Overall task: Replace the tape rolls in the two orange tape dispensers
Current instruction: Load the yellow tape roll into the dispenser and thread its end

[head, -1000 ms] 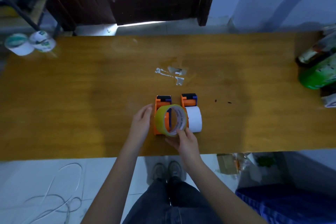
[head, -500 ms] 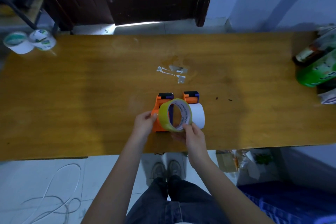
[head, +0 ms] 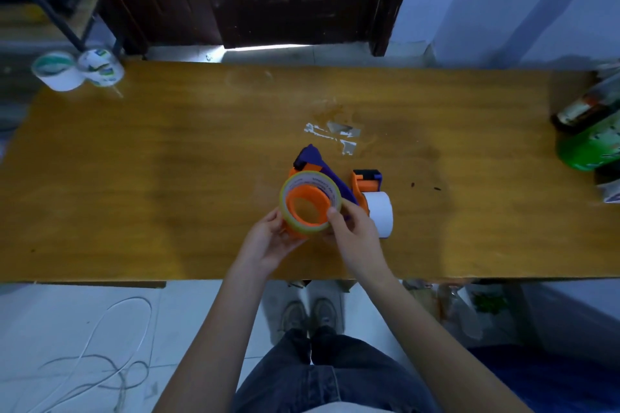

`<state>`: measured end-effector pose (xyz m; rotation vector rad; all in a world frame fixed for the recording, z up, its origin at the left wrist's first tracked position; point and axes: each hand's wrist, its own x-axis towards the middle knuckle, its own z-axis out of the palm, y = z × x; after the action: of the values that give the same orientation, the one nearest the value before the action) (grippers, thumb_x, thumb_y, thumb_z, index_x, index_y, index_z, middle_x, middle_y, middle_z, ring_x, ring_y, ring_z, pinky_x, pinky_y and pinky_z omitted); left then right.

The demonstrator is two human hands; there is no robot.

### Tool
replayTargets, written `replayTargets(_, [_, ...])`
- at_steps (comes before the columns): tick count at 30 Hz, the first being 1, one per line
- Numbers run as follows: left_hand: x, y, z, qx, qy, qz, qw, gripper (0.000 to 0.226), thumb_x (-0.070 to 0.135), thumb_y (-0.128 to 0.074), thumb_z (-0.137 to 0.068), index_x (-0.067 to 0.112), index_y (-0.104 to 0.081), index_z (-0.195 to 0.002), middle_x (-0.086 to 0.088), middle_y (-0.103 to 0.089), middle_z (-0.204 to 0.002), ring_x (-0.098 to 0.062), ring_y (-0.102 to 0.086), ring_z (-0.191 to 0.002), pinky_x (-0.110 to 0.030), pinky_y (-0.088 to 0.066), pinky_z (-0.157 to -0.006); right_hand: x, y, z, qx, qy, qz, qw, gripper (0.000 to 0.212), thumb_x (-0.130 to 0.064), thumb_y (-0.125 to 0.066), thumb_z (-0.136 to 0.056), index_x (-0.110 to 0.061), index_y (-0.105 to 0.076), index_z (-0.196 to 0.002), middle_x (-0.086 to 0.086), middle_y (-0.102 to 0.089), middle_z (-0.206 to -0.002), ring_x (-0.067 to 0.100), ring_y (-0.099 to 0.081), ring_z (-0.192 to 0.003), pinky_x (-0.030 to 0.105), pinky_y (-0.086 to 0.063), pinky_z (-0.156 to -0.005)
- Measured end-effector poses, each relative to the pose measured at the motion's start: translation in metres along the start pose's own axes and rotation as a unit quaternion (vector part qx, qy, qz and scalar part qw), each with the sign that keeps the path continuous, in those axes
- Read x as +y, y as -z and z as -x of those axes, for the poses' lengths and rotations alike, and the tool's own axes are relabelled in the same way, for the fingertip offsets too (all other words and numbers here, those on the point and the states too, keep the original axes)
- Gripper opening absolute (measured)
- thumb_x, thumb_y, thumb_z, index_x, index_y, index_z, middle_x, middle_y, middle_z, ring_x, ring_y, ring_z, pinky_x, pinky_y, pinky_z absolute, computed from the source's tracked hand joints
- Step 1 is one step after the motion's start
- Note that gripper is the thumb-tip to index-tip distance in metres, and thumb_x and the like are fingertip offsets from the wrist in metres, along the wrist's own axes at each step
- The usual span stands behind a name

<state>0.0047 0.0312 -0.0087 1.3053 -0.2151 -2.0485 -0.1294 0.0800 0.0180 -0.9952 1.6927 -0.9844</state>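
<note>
The left orange tape dispenser (head: 310,161) is lifted and tipped on its side, its orange hub facing me. A yellowish clear tape roll (head: 289,193) sits around that hub. My left hand (head: 268,238) cups the dispenser from below left. My right hand (head: 352,228) grips the roll's right rim with the thumb on its edge. The second orange dispenser (head: 365,183) stands on the wooden table (head: 167,178) just to the right, carrying a white tape roll (head: 380,213).
Two white tape rolls (head: 57,72) (head: 100,67) lie at the table's far left corner. Scraps of torn tape (head: 335,136) lie beyond the dispensers. A green bottle (head: 590,147) and a dark bottle (head: 583,109) lie at the right edge. Cables lie on the floor at left.
The left dispenser has been lifted off the table and turned on its side. The yellowish roll, held in front of it before, now sits around the orange hub.
</note>
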Motion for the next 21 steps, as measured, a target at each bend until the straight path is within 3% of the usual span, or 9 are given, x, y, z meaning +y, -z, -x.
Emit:
replayTargets(3, [0.001,0.002,0.001,-0.005,0.001,0.017,1.0,0.029,0.006,-0.032,-0.099,0.011,-0.052,-0.12,-0.011,-0.063,-0.098,-0.026,-0.06,-0.088,-0.045,-0.049,-0.079,0.007,-0.003,-0.002,0.002,-0.003,0.025,1.0,0.038,-0.057,-0.043,-0.085,-0.034,-0.062,-0.11,0.0,-0.064,-0.103,0.017,-0.062,-0.094,0.045,-0.055,-0.085])
replayTargets(8, [0.0,0.003,-0.001,-0.002,0.011,0.031,0.999,0.028,0.013,-0.034,-0.1,0.01,-0.053,-0.12,-0.012,-0.064,-0.099,-0.027,-0.06,-0.09,-0.046,-0.049,-0.078,0.008,-0.004,-0.002,-0.001,-0.008,0.034,0.999,0.031,-0.046,-0.043,-0.093,-0.031,-0.062,-0.113,-0.003,-0.064,-0.105,0.011,-0.059,-0.099,0.043,-0.053,-0.089])
replayTargets(11, [0.0,0.004,-0.003,-0.006,0.023,0.044,0.999,0.03,0.019,-0.035,-0.1,0.009,-0.054,-0.12,-0.011,-0.065,-0.098,-0.025,-0.061,-0.092,-0.045,-0.05,-0.076,0.008,-0.005,-0.002,0.005,-0.011,0.031,0.999,0.027,-0.045,-0.044,-0.094,-0.031,-0.062,-0.109,-0.004,-0.066,-0.102,0.013,-0.06,-0.099,0.043,-0.053,-0.088])
replayTargets(14, [-0.004,0.003,-0.004,-0.02,0.003,0.05,0.999,0.029,0.012,-0.031,-0.1,0.011,-0.052,-0.119,-0.012,-0.064,-0.1,-0.026,-0.06,-0.092,-0.046,-0.051,-0.076,0.009,-0.007,-0.003,0.034,-0.02,0.029,0.999,0.021,-0.041,-0.044,-0.095,-0.032,-0.061,-0.102,-0.003,-0.066,-0.101,0.013,-0.059,-0.098,0.038,-0.053,-0.086])
replayTargets(21, [-0.018,-0.004,-0.004,-0.03,-0.004,0.138,0.99,0.029,0.006,-0.029,-0.099,0.008,-0.057,-0.103,-0.018,-0.06,-0.107,-0.034,-0.058,-0.096,-0.054,-0.04,-0.088,0.01,-0.01,-0.003,0.099,-0.028,0.017,0.995,0.023,-0.034,-0.043,-0.097,-0.022,-0.061,-0.09,0.006,-0.066,-0.091,0.021,-0.062,-0.086,0.036,-0.053,-0.073])
